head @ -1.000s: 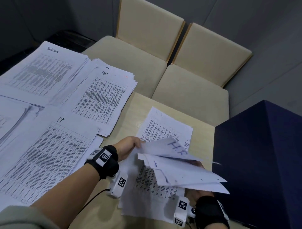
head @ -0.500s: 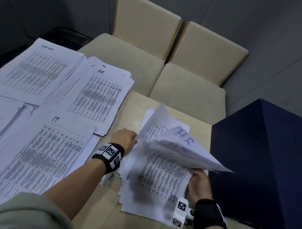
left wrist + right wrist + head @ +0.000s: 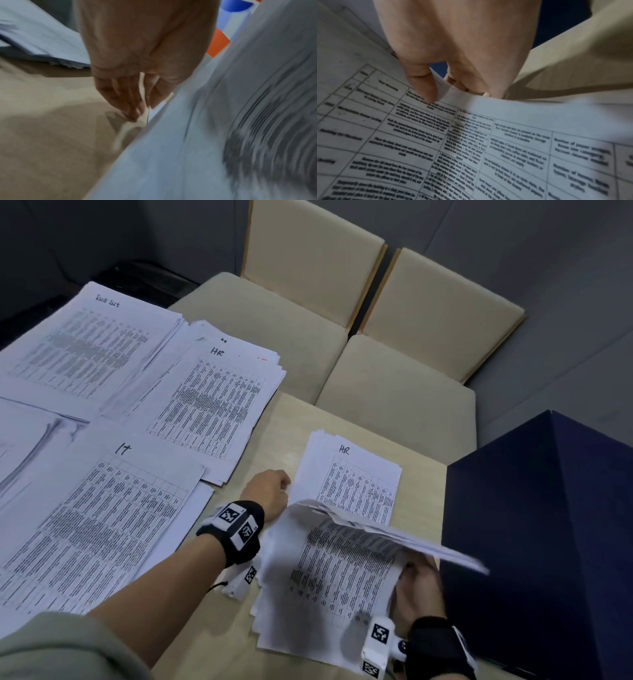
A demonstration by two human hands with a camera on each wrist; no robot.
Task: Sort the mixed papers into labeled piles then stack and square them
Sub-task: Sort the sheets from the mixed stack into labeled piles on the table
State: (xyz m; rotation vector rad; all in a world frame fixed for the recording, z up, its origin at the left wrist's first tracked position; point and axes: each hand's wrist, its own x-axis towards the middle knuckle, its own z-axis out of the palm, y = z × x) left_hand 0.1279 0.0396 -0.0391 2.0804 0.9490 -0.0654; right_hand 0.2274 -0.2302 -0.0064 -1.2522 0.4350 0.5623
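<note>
Paper fills the near field: at five o'clock our right hand point(image 3: 416, 587) has its thumb curled over the edge of the mixed stack point(image 3: 329, 583) and fingers beneath, pinching a few lifted sheets point(image 3: 394, 537) that fan up and toward the dark blue box point(image 3: 548, 542) at three o'clock. That grip is closed on the paper edge, as the right wrist view shows plainly. Just past it, at about six o'clock of centre, our left hand point(image 3: 269, 491) sits at the stack's left margin; in the blurred left wrist view its fingers are curled down by the stack's edge, but we cannot tell whether they hold anything.

Beyond the lifted sheets, a page headed HR point(image 3: 346, 474) lies flat on the tabletop point(image 3: 284, 436). Farther out, at nine o'clock, lies the It pile point(image 3: 102, 508); at eleven, the HR pile point(image 3: 212, 402), its edges ragged, and beyond it the Task List pile point(image 3: 89, 347). Two cream chairs point(image 3: 342, 337) stand at twelve.

As we judge it, the risks are these: the fanned sheets could slip from the thumb and scatter against the box; several sheets taken at once could hide a page of another label; and the HR pile overhangs the tabletop's edge, so a careless drop there could slide papers off.
</note>
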